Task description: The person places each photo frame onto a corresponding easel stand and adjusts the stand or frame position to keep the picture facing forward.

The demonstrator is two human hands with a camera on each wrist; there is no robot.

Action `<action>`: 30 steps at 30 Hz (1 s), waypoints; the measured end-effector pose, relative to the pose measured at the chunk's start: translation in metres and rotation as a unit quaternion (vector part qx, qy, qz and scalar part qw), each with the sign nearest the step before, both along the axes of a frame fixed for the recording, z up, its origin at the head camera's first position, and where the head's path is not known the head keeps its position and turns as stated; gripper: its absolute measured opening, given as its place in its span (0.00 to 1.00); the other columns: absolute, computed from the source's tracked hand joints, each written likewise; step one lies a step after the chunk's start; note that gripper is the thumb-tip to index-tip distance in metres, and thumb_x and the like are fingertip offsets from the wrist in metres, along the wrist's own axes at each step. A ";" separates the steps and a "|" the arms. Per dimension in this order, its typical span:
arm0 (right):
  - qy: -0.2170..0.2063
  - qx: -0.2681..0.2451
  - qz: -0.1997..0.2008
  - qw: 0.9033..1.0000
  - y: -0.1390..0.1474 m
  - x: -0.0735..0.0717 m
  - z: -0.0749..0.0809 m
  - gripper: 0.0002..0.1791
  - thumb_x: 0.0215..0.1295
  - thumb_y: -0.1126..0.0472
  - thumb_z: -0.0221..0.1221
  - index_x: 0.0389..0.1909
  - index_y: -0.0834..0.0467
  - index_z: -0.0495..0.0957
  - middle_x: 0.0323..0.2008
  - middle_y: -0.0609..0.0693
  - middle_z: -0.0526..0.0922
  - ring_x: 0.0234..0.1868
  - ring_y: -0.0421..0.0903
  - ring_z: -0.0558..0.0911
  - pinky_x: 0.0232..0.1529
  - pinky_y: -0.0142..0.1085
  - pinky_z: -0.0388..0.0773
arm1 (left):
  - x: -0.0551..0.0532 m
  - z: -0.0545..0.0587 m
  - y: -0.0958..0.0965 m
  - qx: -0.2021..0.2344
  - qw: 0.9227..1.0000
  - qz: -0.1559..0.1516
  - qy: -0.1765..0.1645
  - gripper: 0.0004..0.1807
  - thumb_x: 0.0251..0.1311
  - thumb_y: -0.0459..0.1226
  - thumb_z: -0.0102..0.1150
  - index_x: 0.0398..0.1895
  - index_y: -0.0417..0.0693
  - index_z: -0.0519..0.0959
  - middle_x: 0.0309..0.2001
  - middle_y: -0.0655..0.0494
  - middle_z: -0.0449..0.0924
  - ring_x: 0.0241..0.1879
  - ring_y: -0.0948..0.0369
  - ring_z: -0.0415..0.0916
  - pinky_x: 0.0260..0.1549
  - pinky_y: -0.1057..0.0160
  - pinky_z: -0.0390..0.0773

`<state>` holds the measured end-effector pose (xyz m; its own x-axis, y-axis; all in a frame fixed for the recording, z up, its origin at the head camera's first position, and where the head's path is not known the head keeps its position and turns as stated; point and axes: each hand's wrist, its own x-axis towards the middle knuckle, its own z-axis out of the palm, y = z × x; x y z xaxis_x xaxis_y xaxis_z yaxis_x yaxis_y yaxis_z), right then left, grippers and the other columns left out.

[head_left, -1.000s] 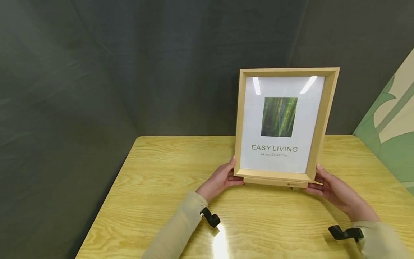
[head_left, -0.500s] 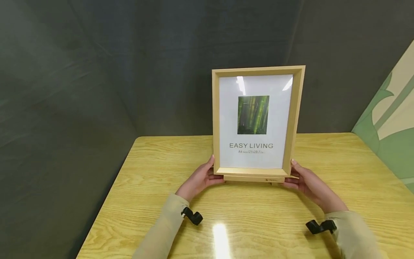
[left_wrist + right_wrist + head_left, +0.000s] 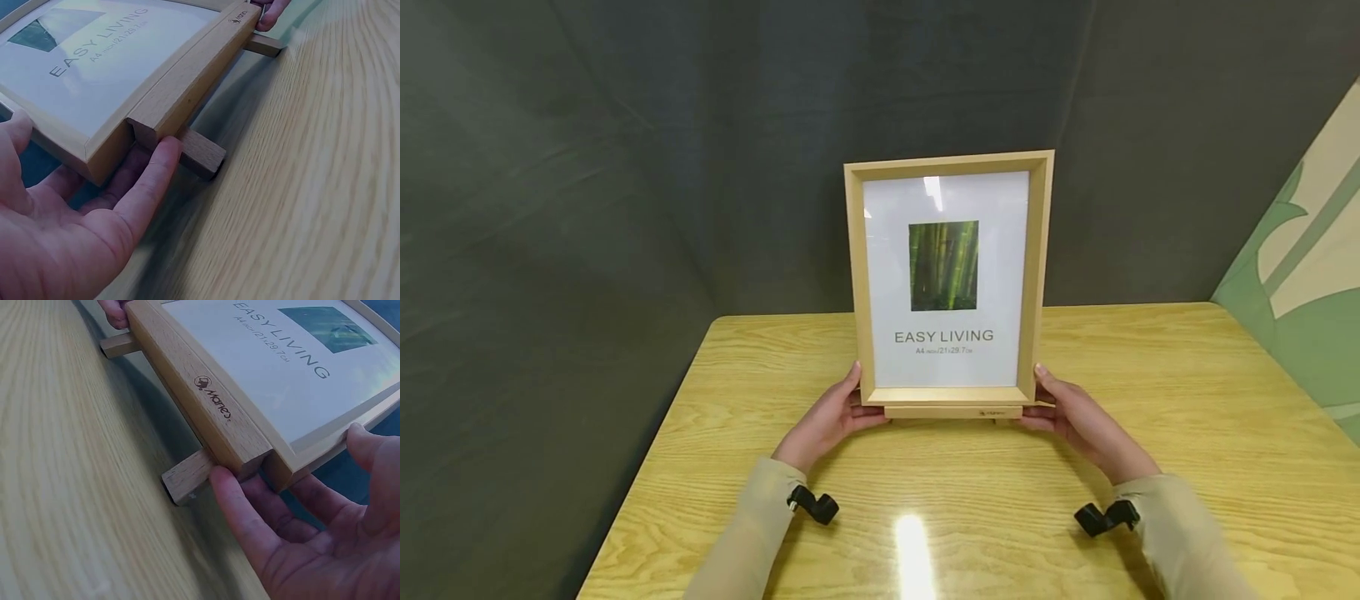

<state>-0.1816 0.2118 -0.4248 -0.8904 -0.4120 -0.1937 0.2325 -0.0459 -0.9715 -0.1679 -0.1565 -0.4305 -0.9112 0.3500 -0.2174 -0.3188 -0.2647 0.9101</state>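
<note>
A light wood picture frame (image 3: pixel 1030 275) with a bamboo print and "EASY LIVING" lettering stands nearly upright, leaning back. Its bottom edge sits on the ledge of a small wooden tabletop easel (image 3: pixel 951 412), whose short feet (image 3: pixel 187 477) show in both wrist views. At the lower left corner my left hand (image 3: pixel 825 419) grips frame and easel together, thumb on the frame's side and fingertip at the ledge end (image 3: pixel 147 125). My right hand (image 3: pixel 1082 425) holds the lower right corner the same way, its thumb along the frame's edge and a finger under the ledge. The easel's back is hidden.
The wood-grain table (image 3: pixel 1150 400) extends to both sides. Close behind its far edge hangs a dark cloth backdrop (image 3: pixel 760 167), which also covers the left side. A green and cream patterned panel (image 3: pixel 1311 308) borders the right. Black camera mounts (image 3: pixel 812 505) sit on both wrists.
Both hands have shifted the picture frame and easel together to the left along the table, from the right part toward the middle. The grip looks the same throughout.
</note>
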 end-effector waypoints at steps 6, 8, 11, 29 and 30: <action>0.000 0.001 0.005 1.000 -0.009 0.000 -0.001 0.39 0.74 0.42 0.41 0.66 0.73 0.51 0.50 0.61 0.72 0.47 0.49 0.81 0.53 0.47 0.75 | 0.004 0.002 -0.009 -0.011 1.000 0.009 0.005 0.37 0.68 0.59 0.41 0.70 0.43 0.58 0.57 0.31 0.68 0.52 0.43 0.74 0.54 0.47 0.73; -0.002 0.001 0.005 1.000 -0.011 0.000 -0.001 0.40 0.74 0.41 0.41 0.67 0.73 0.52 0.51 0.61 0.73 0.47 0.49 0.81 0.53 0.46 0.75 | 0.005 0.003 -0.010 -0.012 1.000 0.014 0.003 0.37 0.69 0.59 0.42 0.70 0.43 0.59 0.56 0.31 0.69 0.52 0.43 0.74 0.54 0.47 0.73; 0.000 0.005 0.007 1.000 -0.013 0.000 -0.002 0.40 0.74 0.41 0.40 0.67 0.74 0.51 0.51 0.62 0.73 0.47 0.49 0.81 0.52 0.45 0.76 | 0.006 0.004 -0.011 -0.015 1.000 0.014 0.003 0.36 0.69 0.58 0.41 0.70 0.43 0.59 0.56 0.31 0.69 0.53 0.42 0.74 0.54 0.46 0.72; 0.159 0.214 0.084 0.960 0.029 -0.013 0.035 0.31 0.78 0.49 0.40 0.67 0.72 0.59 0.61 0.70 0.66 0.60 0.66 0.69 0.58 0.53 0.69 | -0.005 0.037 -0.051 -0.193 0.978 -0.024 0.079 0.38 0.70 0.60 0.36 0.69 0.38 0.61 0.64 0.37 0.63 0.59 0.42 0.68 0.60 0.44 0.65; 0.184 0.246 0.083 0.948 0.032 -0.014 0.038 0.31 0.77 0.49 0.41 0.67 0.71 0.59 0.62 0.70 0.66 0.61 0.66 0.67 0.58 0.55 0.68 | -0.007 0.040 -0.056 -0.218 0.972 -0.020 0.091 0.38 0.70 0.59 0.37 0.70 0.39 0.60 0.66 0.39 0.62 0.61 0.41 0.66 0.61 0.43 0.63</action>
